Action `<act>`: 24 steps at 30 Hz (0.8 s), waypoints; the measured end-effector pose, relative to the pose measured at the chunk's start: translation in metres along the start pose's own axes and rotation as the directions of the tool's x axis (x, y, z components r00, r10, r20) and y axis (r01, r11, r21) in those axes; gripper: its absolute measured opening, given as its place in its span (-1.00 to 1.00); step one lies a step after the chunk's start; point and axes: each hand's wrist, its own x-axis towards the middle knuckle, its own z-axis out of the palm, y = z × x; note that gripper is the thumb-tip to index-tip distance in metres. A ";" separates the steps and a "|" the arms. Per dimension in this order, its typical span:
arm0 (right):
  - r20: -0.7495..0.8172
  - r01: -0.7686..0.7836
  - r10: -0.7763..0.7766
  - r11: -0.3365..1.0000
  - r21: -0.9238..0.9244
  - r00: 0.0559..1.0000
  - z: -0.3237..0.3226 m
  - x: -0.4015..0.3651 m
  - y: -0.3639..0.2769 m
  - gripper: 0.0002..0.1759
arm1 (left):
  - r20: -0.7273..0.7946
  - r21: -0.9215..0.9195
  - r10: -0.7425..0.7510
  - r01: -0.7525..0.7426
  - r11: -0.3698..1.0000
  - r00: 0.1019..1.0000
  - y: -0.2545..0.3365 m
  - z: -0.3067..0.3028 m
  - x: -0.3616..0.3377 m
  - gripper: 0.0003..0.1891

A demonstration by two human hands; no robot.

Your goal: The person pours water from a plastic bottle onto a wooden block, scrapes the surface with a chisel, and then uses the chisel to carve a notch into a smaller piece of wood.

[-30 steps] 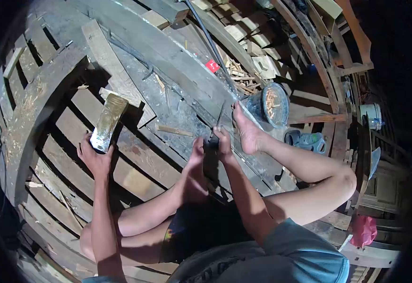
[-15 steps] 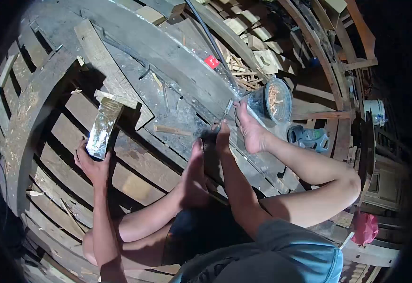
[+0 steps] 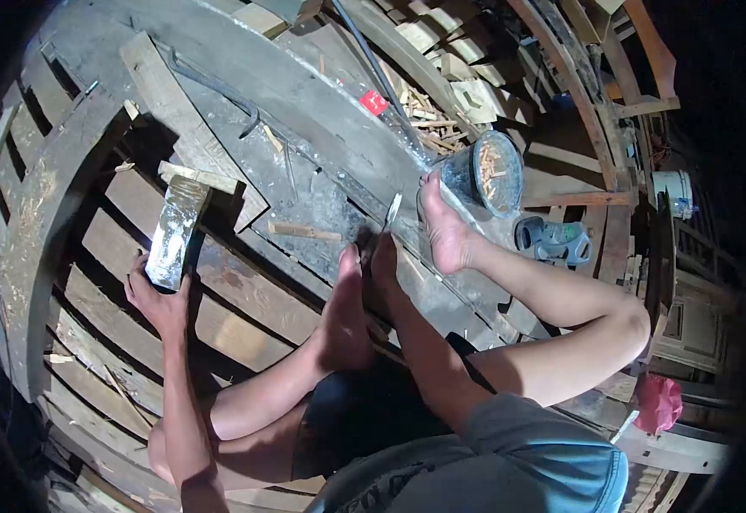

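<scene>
My left hand (image 3: 161, 299) grips the lower end of a block with a glossy, light-reflecting face (image 3: 173, 235). The block's far end meets a short pale wood strip (image 3: 202, 177). Between my two bare feet, my right hand (image 3: 383, 261) is closed around a narrow tool with a bright, flat blade (image 3: 392, 211), which looks like a chisel. The blade points away from me, and its handle is hidden by the hand and shadow. A small wood stick (image 3: 304, 232) lies to the left of that hand.
Wooden slats (image 3: 120, 291) with gaps lie under my left arm, beside a thick curved beam (image 3: 35, 231). A dark bucket (image 3: 520, 184) holds small wood pieces. Grey sandals (image 3: 552, 242), a wide board (image 3: 189, 128), a red object (image 3: 374, 103) and a pink bag (image 3: 659, 403) are around me.
My right hand has shifted a little left and down, and more of the blade now shows. My left hand stays on the block. The whole view has shifted slightly.
</scene>
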 end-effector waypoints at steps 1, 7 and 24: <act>0.023 0.068 -0.065 0.976 -0.207 0.998 -0.004 -0.012 -0.001 -0.48 | 0.001 0.015 0.003 -0.003 1.000 1.000 0.000 0.001 0.001 -0.27; -0.121 0.240 -0.237 0.971 0.013 0.964 0.012 -0.022 0.019 -0.51 | -0.007 0.006 -0.027 0.028 1.000 1.000 0.008 -0.001 0.002 -0.28; 0.081 0.394 -0.388 0.868 -0.302 0.918 0.020 0.014 0.074 -0.51 | -0.007 -0.018 -0.059 0.058 0.998 0.998 0.010 -0.002 0.003 -0.26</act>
